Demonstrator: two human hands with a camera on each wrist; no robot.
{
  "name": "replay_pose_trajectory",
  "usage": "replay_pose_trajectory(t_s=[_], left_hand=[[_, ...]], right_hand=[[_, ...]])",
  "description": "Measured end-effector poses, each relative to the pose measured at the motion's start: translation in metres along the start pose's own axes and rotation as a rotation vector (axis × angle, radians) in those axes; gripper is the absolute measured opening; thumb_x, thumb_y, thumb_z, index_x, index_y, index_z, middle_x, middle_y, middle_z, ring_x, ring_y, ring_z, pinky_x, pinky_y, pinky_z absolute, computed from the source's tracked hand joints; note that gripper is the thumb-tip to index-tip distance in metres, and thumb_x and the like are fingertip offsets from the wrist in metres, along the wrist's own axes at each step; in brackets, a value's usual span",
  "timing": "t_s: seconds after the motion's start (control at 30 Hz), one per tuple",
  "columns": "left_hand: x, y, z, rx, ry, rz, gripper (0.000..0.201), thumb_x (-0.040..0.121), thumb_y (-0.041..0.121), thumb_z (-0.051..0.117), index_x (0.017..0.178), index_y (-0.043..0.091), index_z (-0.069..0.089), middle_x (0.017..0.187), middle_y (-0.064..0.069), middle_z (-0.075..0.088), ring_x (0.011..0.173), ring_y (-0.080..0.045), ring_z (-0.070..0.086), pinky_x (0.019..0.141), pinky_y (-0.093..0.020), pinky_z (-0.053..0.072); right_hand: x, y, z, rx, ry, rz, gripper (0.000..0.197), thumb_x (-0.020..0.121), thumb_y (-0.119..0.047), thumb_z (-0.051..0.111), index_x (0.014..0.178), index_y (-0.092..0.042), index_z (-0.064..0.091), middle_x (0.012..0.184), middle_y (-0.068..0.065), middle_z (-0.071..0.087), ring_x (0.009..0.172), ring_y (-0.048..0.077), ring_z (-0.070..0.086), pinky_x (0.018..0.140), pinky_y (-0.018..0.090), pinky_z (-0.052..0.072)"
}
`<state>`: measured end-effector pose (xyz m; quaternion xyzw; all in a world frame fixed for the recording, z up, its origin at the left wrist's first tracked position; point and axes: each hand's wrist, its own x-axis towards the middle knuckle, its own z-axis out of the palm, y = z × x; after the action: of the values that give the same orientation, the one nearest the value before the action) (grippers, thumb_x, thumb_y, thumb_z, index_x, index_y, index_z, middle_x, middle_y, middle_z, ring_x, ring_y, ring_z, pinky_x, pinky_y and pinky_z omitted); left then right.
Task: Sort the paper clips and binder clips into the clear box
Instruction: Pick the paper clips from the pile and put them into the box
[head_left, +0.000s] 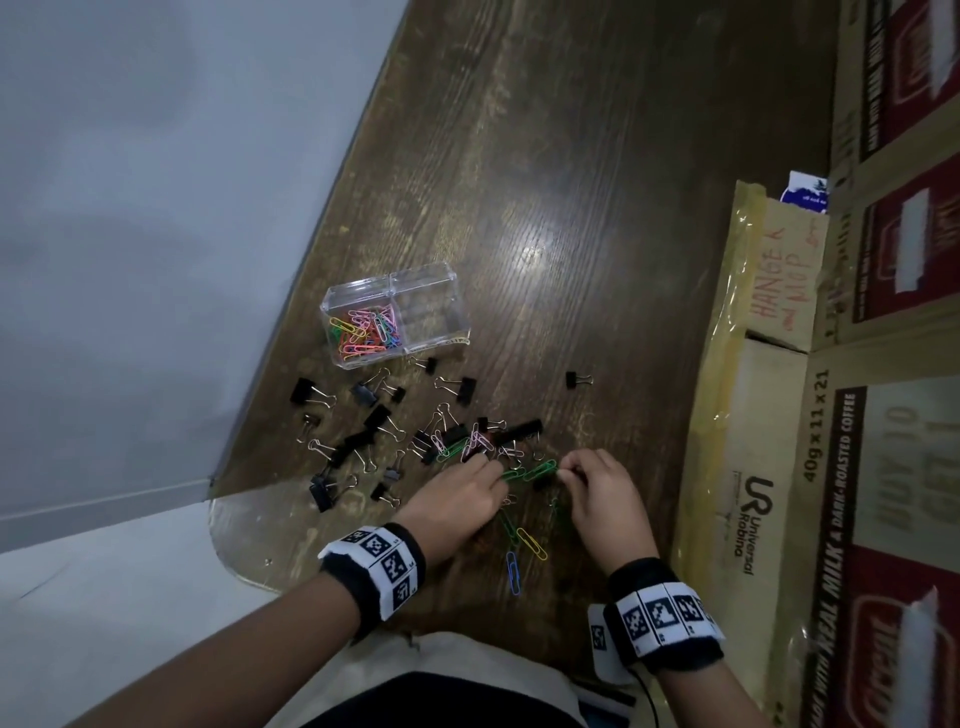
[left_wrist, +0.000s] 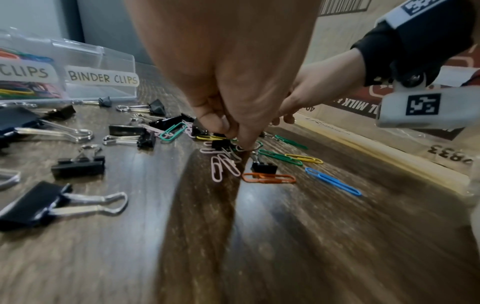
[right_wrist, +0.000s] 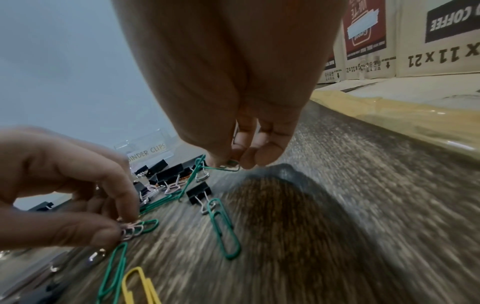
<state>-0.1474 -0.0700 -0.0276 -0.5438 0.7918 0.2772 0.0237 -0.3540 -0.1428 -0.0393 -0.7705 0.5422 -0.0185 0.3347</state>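
A clear two-part box (head_left: 435, 274) stands on the dark wooden table (head_left: 571, 182). Its left part holds several coloured paper clips (head_left: 366, 332); the part labelled BINDER CLIPS (left_wrist: 102, 79) has no clips showing in it. Black binder clips (head_left: 363, 441) and loose paper clips lie scattered in front of the box. My left hand (head_left: 496, 472) pinches a small bunch of pink paper clips (right_wrist: 131, 228) at the pile. My right hand (head_left: 563, 468) pinches one end of a green paper clip (right_wrist: 221, 167) just above the table.
Cardboard boxes (head_left: 779, 467) wall off the table's right side. The table's left edge (head_left: 291, 312) drops to a grey floor. Green (right_wrist: 223, 226), yellow (head_left: 532, 543), blue (head_left: 513, 571) and orange (left_wrist: 269, 178) paper clips lie near my wrists.
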Motion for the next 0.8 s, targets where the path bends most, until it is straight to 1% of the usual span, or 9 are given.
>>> replay_pose_trajectory(t_s=[0.2,0.27,0.33,0.43,0.5,0.57,0.67,0.73,0.8], left_hand=[[-0.004,0.004,0.0,0.134,-0.045,-0.063,0.036,0.091,-0.005,0.047,0.127,-0.001,0.048,0.126,-0.014,0.047,0.115,-0.026,0.042,0.096,-0.038,0.045],[-0.005,0.004,0.002,0.155,-0.055,-0.081,0.037,0.09,-0.006,0.048,0.127,-0.001,0.046,0.125,-0.014,0.046,0.114,-0.027,0.043,0.096,-0.039,0.046],[-0.007,0.001,0.006,0.121,-0.061,-0.095,0.04,0.086,-0.009,0.05,0.125,0.0,0.046,0.123,-0.014,0.047,0.111,-0.026,0.043,0.095,-0.037,0.046],[-0.014,-0.007,0.01,-0.011,-0.014,-0.152,0.041,0.084,-0.011,0.054,0.12,0.007,0.048,0.119,-0.009,0.051,0.109,-0.022,0.043,0.095,-0.033,0.046],[-0.021,-0.014,0.009,-0.129,0.062,-0.196,0.023,0.094,0.002,0.055,0.113,0.013,0.05,0.114,-0.002,0.053,0.105,-0.017,0.042,0.092,-0.029,0.044],[-0.029,-0.019,0.004,-0.278,0.144,-0.259,0.002,0.101,0.019,0.049,0.101,0.018,0.051,0.101,0.005,0.051,0.095,-0.012,0.041,0.085,-0.026,0.041],[-0.038,-0.027,-0.008,-0.459,0.255,-0.353,0.01,0.099,0.027,0.052,0.09,0.023,0.053,0.088,0.012,0.053,0.084,-0.007,0.044,0.073,-0.022,0.036],[-0.043,-0.035,-0.016,-0.578,0.326,-0.416,0.009,0.097,0.028,0.059,0.088,0.026,0.056,0.086,0.013,0.058,0.081,-0.003,0.052,0.07,-0.019,0.041],[-0.046,-0.044,-0.027,-0.715,0.407,-0.484,0.008,0.094,0.027,0.064,0.087,0.025,0.06,0.084,0.011,0.064,0.077,-0.003,0.058,0.068,-0.018,0.046]], right_hand=[[0.001,-0.004,0.002,-0.001,-0.041,-0.092,0.007,0.095,-0.019,0.063,0.1,-0.024,0.063,0.095,-0.013,0.058,0.091,0.006,0.055,0.082,0.029,0.051],[0.004,-0.004,0.002,-0.009,-0.046,-0.103,0.015,0.093,-0.018,0.065,0.106,-0.025,0.062,0.095,-0.015,0.058,0.091,0.004,0.055,0.083,0.026,0.051],[0.006,-0.004,0.0,-0.032,-0.069,-0.137,0.028,0.092,-0.014,0.066,0.116,-0.027,0.058,0.091,-0.014,0.056,0.088,0.006,0.054,0.079,0.027,0.051],[0.009,-0.006,0.0,-0.144,-0.092,-0.197,0.033,0.094,-0.013,0.063,0.121,-0.031,0.056,0.09,-0.008,0.053,0.086,0.012,0.052,0.07,0.032,0.051],[0.012,-0.006,0.002,-0.173,-0.085,-0.211,0.025,0.095,-0.017,0.062,0.116,-0.03,0.06,0.09,-0.008,0.051,0.087,0.015,0.052,0.069,0.034,0.052],[0.014,-0.003,0.004,-0.136,-0.088,-0.193,0.017,0.096,-0.02,0.062,0.112,-0.026,0.064,0.093,-0.009,0.055,0.089,0.014,0.055,0.075,0.034,0.053],[0.016,-0.002,0.005,-0.017,-0.091,-0.107,0.009,0.096,-0.02,0.063,0.103,-0.022,0.067,0.095,-0.01,0.06,0.09,0.009,0.058,0.083,0.032,0.054],[0.014,-0.004,0.003,0.065,-0.08,-0.034,0.006,0.095,-0.018,0.064,0.099,-0.021,0.069,0.095,-0.01,0.061,0.088,0.003,0.059,0.083,0.027,0.054],[0.011,-0.005,0.002,0.123,-0.055,0.017,0.007,0.094,-0.017,0.066,0.096,-0.024,0.069,0.095,-0.012,0.063,0.09,-0.002,0.059,0.084,0.021,0.052]])
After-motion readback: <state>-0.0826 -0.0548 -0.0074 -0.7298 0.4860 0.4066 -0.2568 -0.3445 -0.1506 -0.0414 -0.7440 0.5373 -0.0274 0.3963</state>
